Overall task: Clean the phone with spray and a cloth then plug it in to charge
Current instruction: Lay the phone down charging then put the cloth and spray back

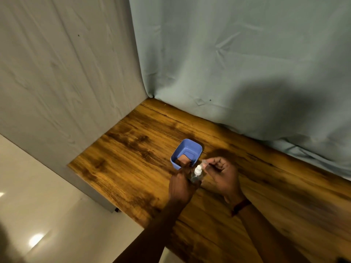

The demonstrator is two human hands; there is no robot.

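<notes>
Lower centre: my left grip [182, 184] clasped spray bottle [196, 175]; right grip [221, 173] pinched its clear cap [204, 162], best parked by blue tub [182, 149] on desk [133, 168].

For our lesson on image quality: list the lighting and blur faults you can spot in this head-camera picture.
Head view: motion blur smears the left hand gripping the bottle and the right hand pinching its cap; a broad shadow darkens the curtain; bright glare spots the floor; the wide lens tilts the table.
</notes>
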